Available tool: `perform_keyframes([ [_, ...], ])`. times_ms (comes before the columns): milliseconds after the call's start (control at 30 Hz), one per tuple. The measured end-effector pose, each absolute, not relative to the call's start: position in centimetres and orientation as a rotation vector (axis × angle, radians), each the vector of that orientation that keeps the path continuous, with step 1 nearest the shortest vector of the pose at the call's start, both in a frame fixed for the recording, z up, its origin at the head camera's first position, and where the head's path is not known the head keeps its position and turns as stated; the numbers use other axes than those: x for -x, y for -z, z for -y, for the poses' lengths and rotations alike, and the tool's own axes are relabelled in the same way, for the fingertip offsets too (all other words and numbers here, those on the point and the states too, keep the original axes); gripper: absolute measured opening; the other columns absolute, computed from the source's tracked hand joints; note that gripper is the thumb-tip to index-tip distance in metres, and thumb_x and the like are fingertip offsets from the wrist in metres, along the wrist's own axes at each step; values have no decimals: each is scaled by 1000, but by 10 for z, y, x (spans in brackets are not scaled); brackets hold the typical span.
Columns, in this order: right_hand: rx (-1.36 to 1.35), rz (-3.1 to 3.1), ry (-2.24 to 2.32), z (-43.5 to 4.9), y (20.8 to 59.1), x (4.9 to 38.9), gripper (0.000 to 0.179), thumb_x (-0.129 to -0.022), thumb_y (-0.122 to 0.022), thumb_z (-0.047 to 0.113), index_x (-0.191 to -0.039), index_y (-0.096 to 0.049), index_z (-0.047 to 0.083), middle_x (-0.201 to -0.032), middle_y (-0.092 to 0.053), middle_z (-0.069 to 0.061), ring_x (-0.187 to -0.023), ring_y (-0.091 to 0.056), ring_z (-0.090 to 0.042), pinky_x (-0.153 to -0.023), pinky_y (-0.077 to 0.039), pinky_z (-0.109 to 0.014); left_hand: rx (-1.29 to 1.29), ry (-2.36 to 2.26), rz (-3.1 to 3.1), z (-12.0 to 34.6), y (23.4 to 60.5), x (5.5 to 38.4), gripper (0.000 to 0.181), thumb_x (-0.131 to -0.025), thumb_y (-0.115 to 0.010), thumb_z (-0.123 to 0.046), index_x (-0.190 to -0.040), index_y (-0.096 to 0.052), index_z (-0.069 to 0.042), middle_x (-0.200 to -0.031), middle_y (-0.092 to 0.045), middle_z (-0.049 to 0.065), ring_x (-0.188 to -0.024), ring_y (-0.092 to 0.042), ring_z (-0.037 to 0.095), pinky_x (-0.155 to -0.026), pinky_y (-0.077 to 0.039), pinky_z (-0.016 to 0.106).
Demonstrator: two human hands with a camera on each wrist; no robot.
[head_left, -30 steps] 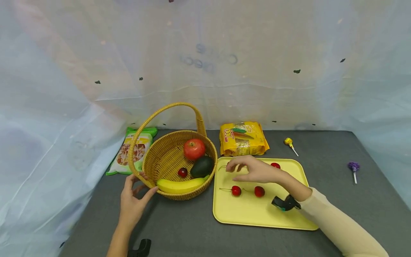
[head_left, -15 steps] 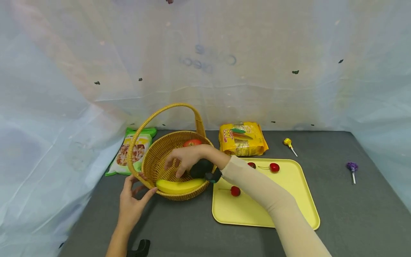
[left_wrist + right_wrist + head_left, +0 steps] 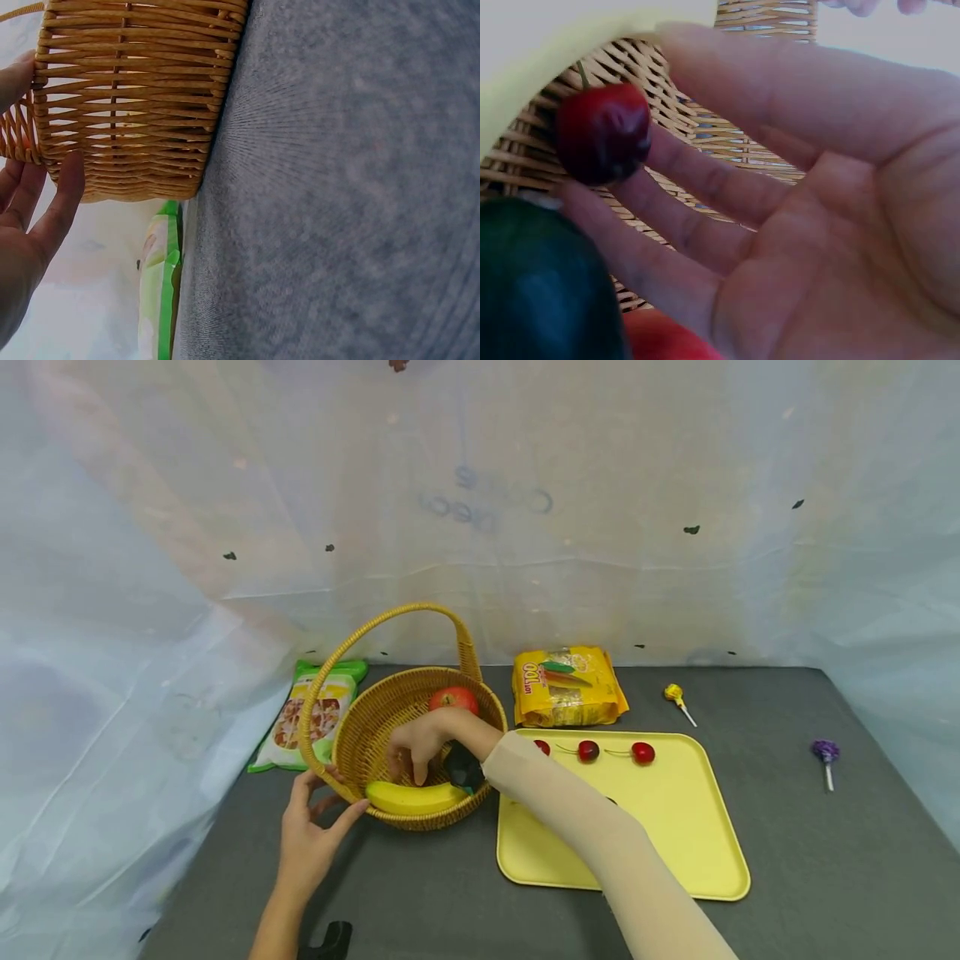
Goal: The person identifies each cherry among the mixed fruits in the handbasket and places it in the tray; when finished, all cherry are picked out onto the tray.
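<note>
My left hand [image 3: 309,839] grips the near-left rim of the wicker basket [image 3: 375,697] beside its handle base; in the left wrist view its fingers [image 3: 71,176] lie against the woven wall. My right hand [image 3: 420,743] reaches down inside the basket. In the right wrist view a dark red cherry [image 3: 604,131] with a stem sits at its fingertips, while the thumb stands apart from it, over by the banana [image 3: 570,37]. The basket also holds a dark green avocado [image 3: 462,767] and a red apple [image 3: 453,697].
A yellow tray [image 3: 675,827] with several cherries [image 3: 588,752] lies to the right, partly covered by the right sleeve. Behind are a yellow snack packet [image 3: 570,685] and a green-white bag [image 3: 315,714]. Two lollipops, one yellow [image 3: 675,695] and one purple [image 3: 827,752], lie far right.
My right hand has moved left from over the tray into the basket, then settled slightly lower near the banana. The left hand has kept its hold on the rim.
</note>
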State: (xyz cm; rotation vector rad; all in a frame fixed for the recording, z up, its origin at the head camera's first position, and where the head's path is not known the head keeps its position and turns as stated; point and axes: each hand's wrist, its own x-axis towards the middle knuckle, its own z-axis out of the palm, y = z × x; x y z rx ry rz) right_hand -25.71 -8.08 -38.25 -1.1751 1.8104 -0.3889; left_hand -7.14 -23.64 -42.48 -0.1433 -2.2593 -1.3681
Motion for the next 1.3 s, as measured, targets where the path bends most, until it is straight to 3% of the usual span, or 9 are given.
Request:
perform_keyframes([
  [300, 1166, -1772, 320, 85, 390, 260, 25, -89, -70, -7, -111, -70, 5, -103, -68, -5, -83, -60, -13, -72, -56, -24, 126, 1361, 2261, 235, 424, 71, 61, -76, -77, 18, -129, -48, 10, -123, -50, 23, -112, -51, 18, -84, -54, 16],
  [500, 1125, -1804, 311, 81, 387, 260, 23, -89, -69, -8, -108, -71, 5, -101, -68, -3, -86, -65, -15, -75, -59, -27, 128, 1358, 2264, 235, 425, 74, 62, -75, -78, 18, -129, -48, 10, -123, -50, 23, -112, -51, 19, -84, -54, 17],
  [733, 1279, -1863, 546, 60, 366, 269, 22, -86, -72, -9, -107, -71, 0, -97, -68, -6, -86, -61, -14, -73, -56, -25, 107, 1353, 2269, 235, 425, 72, 63, -76, -77, 18, -131, -48, 10, -125, -51, 22, -112, -50, 16, -85, -54, 16],
  [933, 1388, -1808, 957, 7, 345, 275, 22, -89, -71, -2, -112, -68, 0, -106, -67, -15, -87, -64, -22, -78, -59, -34, 135, 1340, 2279, 237, 427, 71, 61, -77, -77, 17, -130, -47, 11, -123, -50, 25, -113, -50, 22, -85, -52, 13],
  [1067, 1346, -1791, 1169, -45, 348, 271, 20, -96, -65, 3, -116, -66, -4, -105, -66, -15, -88, -65, -34, -81, -59, -48, 118, 1353, 2282, 244, 439, 76, 64, -76, -78, 17, -131, -47, 9, -125, -51, 22, -114, -50, 21, -85, -52, 12],
  [1167, 1280, -1860, 1249, -87, 358, 262, 19, -99, -63, 5, -115, -66, -3, -106, -66, -13, -93, -66, -36, -84, -59, -47, 114, 1373, 2271, 250, 449, 80, 67, -74, -80, 16, -133, -49, 5, -126, -52, 18, -114, -50, 18, -85, -52, 12],
  [1300, 1170, -1971, 1287, -141, 371, 242, 22, -96, -66, 4, -117, -65, 0, -114, -64, -15, -105, -64, -32, -88, -58, -36, 114, 1377, 2270, 253, 453, 82, 69, -74, -81, 14, -134, -49, 3, -128, -52, 15, -114, -50, 17, -85, -52, 12],
])
